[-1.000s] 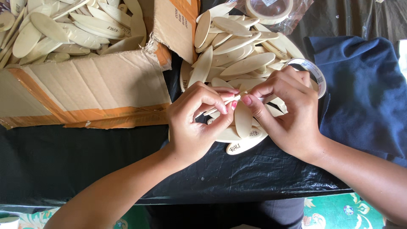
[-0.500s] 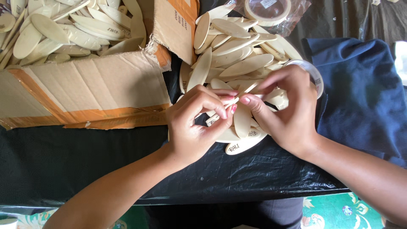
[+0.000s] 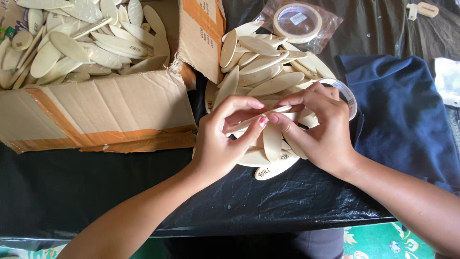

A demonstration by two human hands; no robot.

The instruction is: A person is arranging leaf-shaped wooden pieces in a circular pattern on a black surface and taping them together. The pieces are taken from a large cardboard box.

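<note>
One pale oval wooden piece [image 3: 256,116] is pinched edge-on between both hands above the loose pile of like pieces [image 3: 261,72] near the middle of the black-covered table [image 3: 72,192]. The left hand [image 3: 223,141] grips its near end with thumb and curled fingers; the right hand [image 3: 318,127] closes narrowly on the far end, possibly with a roll of clear tape [image 3: 347,93] around its knuckles. A torn cardboard box [image 3: 110,110] of more pieces sits toward the table's left edge, a blue cloth [image 3: 402,115] toward the right, and a bagged tape roll [image 3: 297,21] at the far edge.
</note>
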